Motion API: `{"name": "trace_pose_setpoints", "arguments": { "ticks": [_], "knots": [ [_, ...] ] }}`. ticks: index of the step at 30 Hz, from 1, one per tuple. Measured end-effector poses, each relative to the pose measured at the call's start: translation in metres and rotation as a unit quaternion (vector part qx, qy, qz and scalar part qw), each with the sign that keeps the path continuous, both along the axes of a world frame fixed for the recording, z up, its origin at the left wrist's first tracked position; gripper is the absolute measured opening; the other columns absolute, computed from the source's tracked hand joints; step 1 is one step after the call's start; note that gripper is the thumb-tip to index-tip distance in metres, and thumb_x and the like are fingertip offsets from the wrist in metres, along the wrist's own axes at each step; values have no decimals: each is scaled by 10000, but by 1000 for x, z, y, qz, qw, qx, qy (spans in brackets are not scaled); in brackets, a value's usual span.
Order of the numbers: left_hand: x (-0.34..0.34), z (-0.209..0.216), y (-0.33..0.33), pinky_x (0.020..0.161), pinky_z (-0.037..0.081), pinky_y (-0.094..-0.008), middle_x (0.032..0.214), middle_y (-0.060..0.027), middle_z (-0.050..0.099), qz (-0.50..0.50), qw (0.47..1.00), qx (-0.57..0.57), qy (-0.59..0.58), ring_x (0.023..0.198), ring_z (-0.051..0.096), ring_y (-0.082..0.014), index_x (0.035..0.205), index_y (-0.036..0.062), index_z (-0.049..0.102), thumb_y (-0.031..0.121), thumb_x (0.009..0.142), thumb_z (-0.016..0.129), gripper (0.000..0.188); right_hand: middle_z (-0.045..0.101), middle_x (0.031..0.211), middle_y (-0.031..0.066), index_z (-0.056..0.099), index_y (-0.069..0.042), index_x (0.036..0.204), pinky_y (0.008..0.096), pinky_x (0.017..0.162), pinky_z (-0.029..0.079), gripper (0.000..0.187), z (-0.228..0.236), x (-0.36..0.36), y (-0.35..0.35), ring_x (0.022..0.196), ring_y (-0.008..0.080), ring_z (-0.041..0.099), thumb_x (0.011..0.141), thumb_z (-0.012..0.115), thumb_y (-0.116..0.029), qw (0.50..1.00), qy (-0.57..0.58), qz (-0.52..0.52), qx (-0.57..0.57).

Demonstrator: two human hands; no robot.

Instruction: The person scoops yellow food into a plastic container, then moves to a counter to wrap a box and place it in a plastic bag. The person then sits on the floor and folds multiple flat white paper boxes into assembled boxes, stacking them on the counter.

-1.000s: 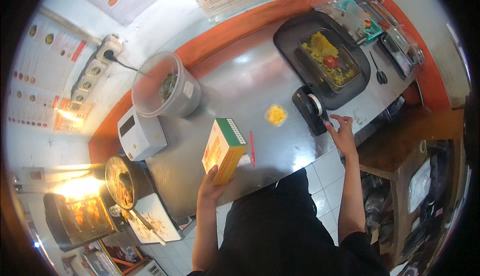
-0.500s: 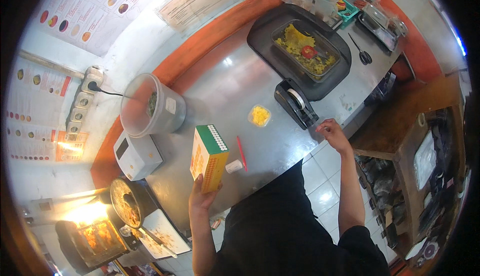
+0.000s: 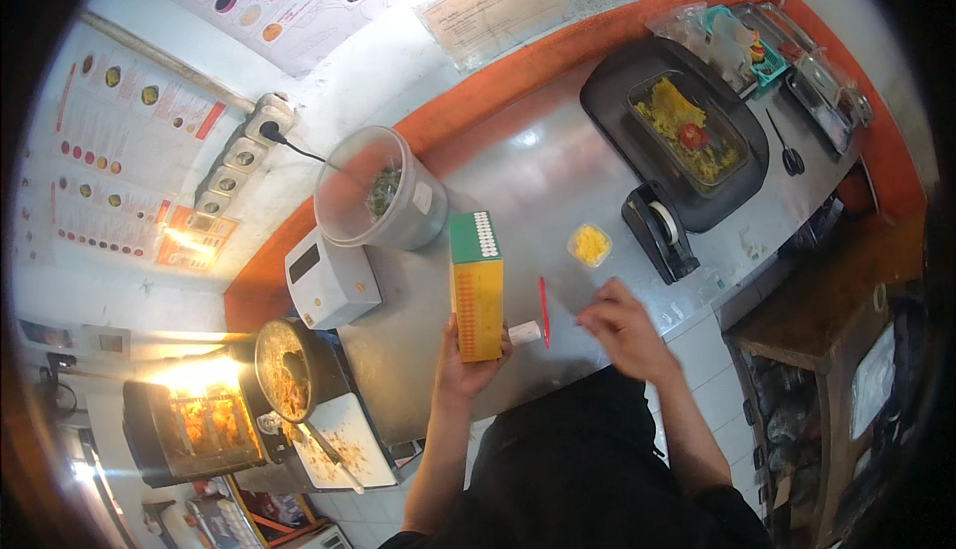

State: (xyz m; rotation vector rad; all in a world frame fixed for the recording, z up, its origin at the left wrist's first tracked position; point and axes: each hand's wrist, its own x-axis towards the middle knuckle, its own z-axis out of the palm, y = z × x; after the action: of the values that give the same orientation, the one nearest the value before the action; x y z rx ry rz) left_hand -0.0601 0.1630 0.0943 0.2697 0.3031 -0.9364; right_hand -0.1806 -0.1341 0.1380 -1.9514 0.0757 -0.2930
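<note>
My left hand [image 3: 460, 375] grips a yellow and orange cardboard box [image 3: 476, 295] with a green end, held upright above the steel counter. To the right of the box, my right hand [image 3: 629, 335] is in the air with its fingers pinched together. Motion softens its outline, and whatever may be between the fingertips is too small to make out. On the counter between the hands lie a red pen [image 3: 545, 312] and a small white roll [image 3: 524, 333]. Beyond them sits a little clear tub of yellow food [image 3: 591, 244]. A black tape dispenser [image 3: 659, 232] stands farther right.
A black tray [image 3: 607, 116] holds a glass dish of yellow food. Scissors [image 3: 787, 151] lie beyond it. At left are a clear bucket [image 3: 423, 206], a white device [image 3: 334, 285], a pan [image 3: 284, 375] and a cutting board [image 3: 349, 439]. A wooden shelf [image 3: 797, 330] stands right.
My right hand has left the tape dispenser and moved left toward the box. The box has turned so its orange side shows more. The whole view has shifted, with the counter appearing farther right.
</note>
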Motion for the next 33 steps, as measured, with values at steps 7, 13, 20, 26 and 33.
{"name": "trace_pose_setpoints", "arguments": {
  "ticks": [7, 13, 20, 26, 33],
  "knots": [
    [-9, 24, -11, 1082, 554, -479, 1488, -136, 617, 21, 986, 134, -99, 1348, 624, -288, 1566, 149, 528, 525, 1049, 711, 665, 647, 1010, 176, 776, -37, 990, 500, 901, 543, 191, 44, 56, 72, 903, 412, 679, 992, 795, -227, 999, 4, 42, -11],
    [-24, 38, 5, 1118, 533, -487, 1514, -127, 610, 29, 981, 151, -114, 1357, 628, -278, 1595, 126, 479, 493, 1030, 751, 726, 647, 910, 181, 770, 3, 936, 512, 749, 530, 268, 60, 51, 88, 825, 420, 673, 1000, 791, -257, 999, 1, 52, -4],
    [-25, 31, 31, 1070, 544, -494, 1485, -145, 638, 27, 981, 123, -145, 1320, 646, -287, 1587, 96, 484, 482, 1026, 758, 734, 649, 1068, 190, 759, 8, 1005, 508, 853, 566, 207, 93, 48, 88, 978, 412, 703, 1037, 713, -191, 988, 54, 132, -50],
    [-27, 19, 33, 1030, 568, -505, 1457, -167, 648, 44, 986, 78, -138, 1294, 656, -304, 1576, 68, 497, 476, 1026, 758, 734, 647, 1227, 143, 757, -40, 1175, 498, 888, 604, 180, 96, 54, 84, 1041, 390, 733, 1025, 687, -111, 957, 90, 186, -203],
    [-23, -1, 55, 1028, 573, -569, 1437, -202, 674, 24, 987, 52, -152, 1216, 705, -364, 1566, 79, 561, 551, 1026, 739, 739, 619, 1106, 154, 727, -45, 1089, 472, 814, 587, 143, 88, 76, 87, 961, 370, 710, 967, 672, -96, 913, -41, 274, -299]
  ]
}}
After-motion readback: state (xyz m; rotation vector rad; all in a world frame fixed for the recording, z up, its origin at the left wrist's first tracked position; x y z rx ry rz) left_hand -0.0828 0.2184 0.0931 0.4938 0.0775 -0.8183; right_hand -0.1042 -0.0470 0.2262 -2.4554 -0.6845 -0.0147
